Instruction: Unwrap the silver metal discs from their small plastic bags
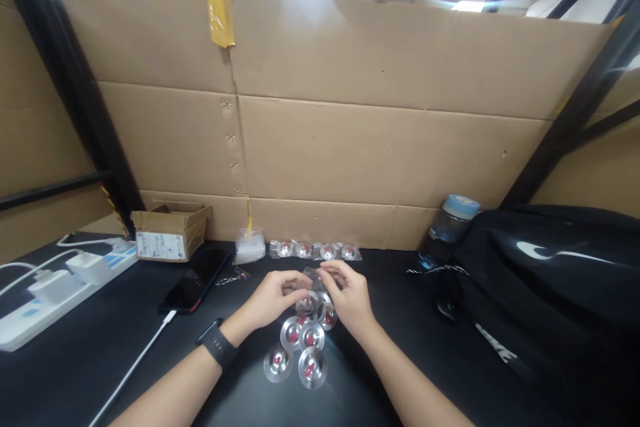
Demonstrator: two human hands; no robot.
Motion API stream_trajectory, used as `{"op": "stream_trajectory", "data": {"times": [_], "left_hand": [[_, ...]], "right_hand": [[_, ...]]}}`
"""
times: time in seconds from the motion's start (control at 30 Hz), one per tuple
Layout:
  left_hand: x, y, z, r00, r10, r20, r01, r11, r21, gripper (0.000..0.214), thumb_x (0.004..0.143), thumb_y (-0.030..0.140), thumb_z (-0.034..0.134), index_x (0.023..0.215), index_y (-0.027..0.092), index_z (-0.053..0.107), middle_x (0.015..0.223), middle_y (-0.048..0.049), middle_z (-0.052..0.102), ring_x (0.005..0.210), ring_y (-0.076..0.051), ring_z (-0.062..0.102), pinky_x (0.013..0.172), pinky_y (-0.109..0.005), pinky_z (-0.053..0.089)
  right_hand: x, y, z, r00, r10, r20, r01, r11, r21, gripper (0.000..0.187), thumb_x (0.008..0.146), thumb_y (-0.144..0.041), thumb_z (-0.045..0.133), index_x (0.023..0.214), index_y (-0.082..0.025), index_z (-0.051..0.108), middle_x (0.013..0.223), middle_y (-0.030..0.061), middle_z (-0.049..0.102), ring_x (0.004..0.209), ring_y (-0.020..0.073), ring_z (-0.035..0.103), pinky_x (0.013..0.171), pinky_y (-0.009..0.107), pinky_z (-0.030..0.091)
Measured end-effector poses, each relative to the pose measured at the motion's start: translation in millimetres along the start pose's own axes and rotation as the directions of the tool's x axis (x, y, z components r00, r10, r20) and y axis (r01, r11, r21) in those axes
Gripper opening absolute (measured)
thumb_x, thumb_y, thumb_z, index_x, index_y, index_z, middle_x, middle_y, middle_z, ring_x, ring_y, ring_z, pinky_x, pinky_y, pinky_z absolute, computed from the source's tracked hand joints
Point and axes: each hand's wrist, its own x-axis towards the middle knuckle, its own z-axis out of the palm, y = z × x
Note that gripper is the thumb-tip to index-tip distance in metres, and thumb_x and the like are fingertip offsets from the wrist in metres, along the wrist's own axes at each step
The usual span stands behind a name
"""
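Logging left hand [273, 299], right hand [351, 299]: both pinch-closed on small clear plastic pouch [313, 275] above silver round discs [306, 340]; I advise steadiness.

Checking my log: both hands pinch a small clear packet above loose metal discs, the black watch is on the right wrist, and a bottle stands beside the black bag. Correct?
One slip: the head view shows the watch on the left wrist. The rest holds: left hand and right hand pinch the clear packet above the discs, and the bottle stands beside the bag.

NIKE lettering and a swoosh mark the black bag [575, 300].
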Motion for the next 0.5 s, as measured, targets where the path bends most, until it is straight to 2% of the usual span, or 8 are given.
{"op": "stream_trajectory", "data": {"times": [0.1, 0.2, 0.27, 0.5], "left_hand": [[1.5, -1.6, -0.7, 1.0, 0.018, -0.02, -0.018, 1.0, 0.013, 0.029, 0.087, 0.037, 0.07, 0.106, 0.014, 0.072, 0.105, -0.0108, 0.076, 0.099, -0.024, 0.072, 0.092, -0.038, 0.056], [3.7, -3.2, -2.1, 0.995, 0.045, -0.085, -0.047, 0.999, -0.022, 0.029, 0.088, 0.038, 0.07, 0.103, 0.014, 0.072, 0.105, -0.0108, 0.076, 0.099, -0.024, 0.072, 0.093, -0.039, 0.056], [5.1, -4.4, -3.5, 0.991, 0.044, -0.129, -0.052, 0.997, -0.056, 0.029, 0.086, 0.038, 0.072, 0.102, 0.014, 0.071, 0.105, -0.0111, 0.076, 0.1, -0.024, 0.071, 0.095, -0.039, 0.055], [6.0, -1.6, -4.3, 0.986, 0.006, -0.169, -0.03, 0.989, -0.142, 0.036, 0.083, 0.039, 0.076, 0.107, 0.013, 0.068, 0.101, -0.012, 0.076, 0.095, -0.024, 0.073, 0.092, -0.04, 0.057]], "right_hand": [[1.3, 3.1, 0.4, 0.999, 0.032, 0.006, -0.033, 0.999, 0.042, 0.026, 0.087, -0.036, 0.07, 0.107, -0.021, 0.067, 0.102, 0.0093, 0.075, 0.097, 0.0254, 0.073, 0.088, 0.04, 0.059], [1.9, 6.0, 1.9, 0.997, 0.076, 0.018, -0.078, 0.991, 0.106, 0.045, 0.077, -0.033, 0.08, 0.116, -0.022, 0.061, 0.106, 0.0096, 0.073, 0.097, 0.0247, 0.072, 0.084, 0.037, 0.06], [1.4, 6.9, 3.2, 0.994, 0.097, 0.042, -0.103, 0.984, 0.144, 0.05, 0.075, -0.03, 0.08, 0.119, -0.023, 0.057, 0.106, 0.0088, 0.073, 0.096, 0.0236, 0.072, 0.084, 0.035, 0.059], [0.9, 3.6, 4.8, 0.984, 0.168, 0.068, -0.18, 0.95, 0.255, 0.038, 0.079, -0.03, 0.076, 0.111, -0.023, 0.056, 0.095, 0.007, 0.075, 0.092, 0.0232, 0.074, 0.09, 0.039, 0.058]]}}
